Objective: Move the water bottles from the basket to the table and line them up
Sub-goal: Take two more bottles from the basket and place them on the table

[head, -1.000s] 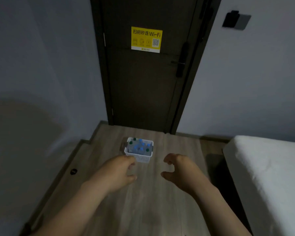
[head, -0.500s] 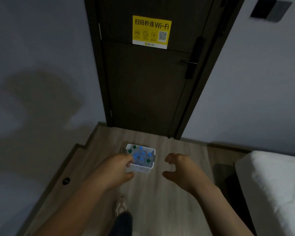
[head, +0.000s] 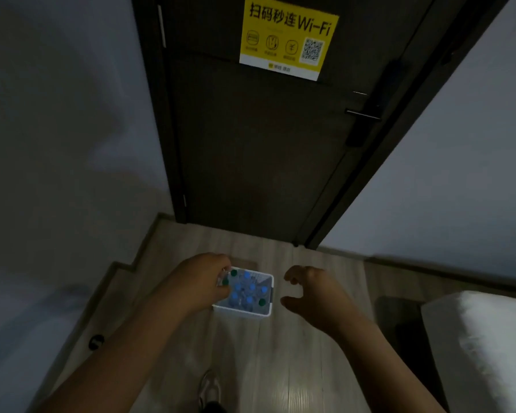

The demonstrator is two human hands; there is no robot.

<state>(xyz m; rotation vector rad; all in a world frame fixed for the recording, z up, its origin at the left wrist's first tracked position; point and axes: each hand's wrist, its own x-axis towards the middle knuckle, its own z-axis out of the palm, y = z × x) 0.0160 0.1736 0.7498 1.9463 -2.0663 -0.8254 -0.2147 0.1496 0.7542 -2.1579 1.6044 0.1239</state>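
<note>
Head view is showing the bottles [head: 247, 289] sitting in the basket [head: 252, 312], none lined up yet; right hand [head: 313, 293] grip wide and empty, left hand [head: 198, 283] grip unclear at the rim

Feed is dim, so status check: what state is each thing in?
White plastic basket: upright on the wooden floor, bottles inside.
Blue- and green-capped water bottles: upright in basket, caps on.
Left hand: at basket's left rim, grip unclear.
Right hand: beside basket, fingers loosely curled, holding nothing.
Dark door: closed.
</note>
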